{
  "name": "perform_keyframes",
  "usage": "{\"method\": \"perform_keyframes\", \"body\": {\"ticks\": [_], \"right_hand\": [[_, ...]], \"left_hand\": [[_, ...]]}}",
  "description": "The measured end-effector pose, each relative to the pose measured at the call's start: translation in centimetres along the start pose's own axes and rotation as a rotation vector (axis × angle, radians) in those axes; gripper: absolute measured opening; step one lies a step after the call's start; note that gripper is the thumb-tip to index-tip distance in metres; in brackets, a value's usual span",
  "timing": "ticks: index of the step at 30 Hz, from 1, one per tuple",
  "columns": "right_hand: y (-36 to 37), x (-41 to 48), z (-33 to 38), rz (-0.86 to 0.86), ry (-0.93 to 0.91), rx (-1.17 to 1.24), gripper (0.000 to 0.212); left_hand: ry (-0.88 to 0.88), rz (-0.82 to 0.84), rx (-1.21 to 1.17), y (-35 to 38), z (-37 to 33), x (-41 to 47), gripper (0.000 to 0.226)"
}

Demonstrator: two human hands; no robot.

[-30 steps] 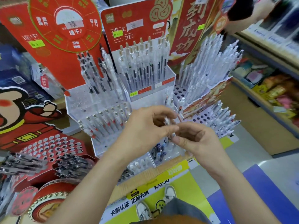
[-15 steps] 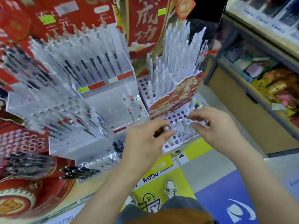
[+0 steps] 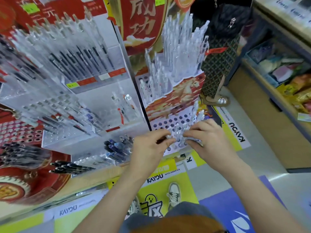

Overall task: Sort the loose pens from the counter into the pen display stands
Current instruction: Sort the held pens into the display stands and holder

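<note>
Clear plastic pens [image 3: 178, 132] stand bunched in the white perforated lower tier [image 3: 165, 122] of the right-hand display stand. Left hand [image 3: 149, 149] and right hand [image 3: 208, 143] both pinch into this bunch, fingers curled narrow. Risk: a tip missing its hole could tilt neighbouring pens or send one off the wooden counter [image 3: 94, 178].

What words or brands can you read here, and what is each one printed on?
"成功" on the red banner at top centre.
"KAYOU" and smaller "KAYOU ANIMATION" on the yellow shelf-edge strip.
"KAYOU" on the pale strip at lower left.
"KAYOU", seen rotated, on the white-and-yellow strip at right.
Green price labels: too blurred to read.
</note>
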State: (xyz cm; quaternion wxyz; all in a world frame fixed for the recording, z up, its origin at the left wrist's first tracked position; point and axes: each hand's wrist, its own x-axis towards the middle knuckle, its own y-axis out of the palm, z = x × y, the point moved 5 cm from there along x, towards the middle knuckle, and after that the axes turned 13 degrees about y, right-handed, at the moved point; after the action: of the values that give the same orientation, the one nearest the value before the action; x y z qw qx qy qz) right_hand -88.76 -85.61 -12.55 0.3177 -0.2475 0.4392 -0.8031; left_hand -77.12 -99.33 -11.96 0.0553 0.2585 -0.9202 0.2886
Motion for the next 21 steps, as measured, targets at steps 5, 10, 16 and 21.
{"method": "perform_keyframes", "body": {"ticks": [5,10,16,21], "right_hand": [[-0.1,-0.1,0.1,-0.046,0.003,0.001,0.014],[-0.2,0.1,0.4,-0.060,0.000,-0.024,0.016],[-0.2,0.5,0.9,-0.067,-0.004,-0.110,0.007],[-0.2,1.0,1.3,-0.031,0.021,-0.172,0.016]], "left_hand": [[0.206,0.069,0.228,0.8,-0.8,0.3,0.017],[0.284,0.226,0.333,2.5,-0.5,0.1,0.018],[0.199,0.193,0.408,2.7,-0.1,0.2,0.020],[0.213,0.228,0.484,3.1,-0.3,0.8,0.017]]}}
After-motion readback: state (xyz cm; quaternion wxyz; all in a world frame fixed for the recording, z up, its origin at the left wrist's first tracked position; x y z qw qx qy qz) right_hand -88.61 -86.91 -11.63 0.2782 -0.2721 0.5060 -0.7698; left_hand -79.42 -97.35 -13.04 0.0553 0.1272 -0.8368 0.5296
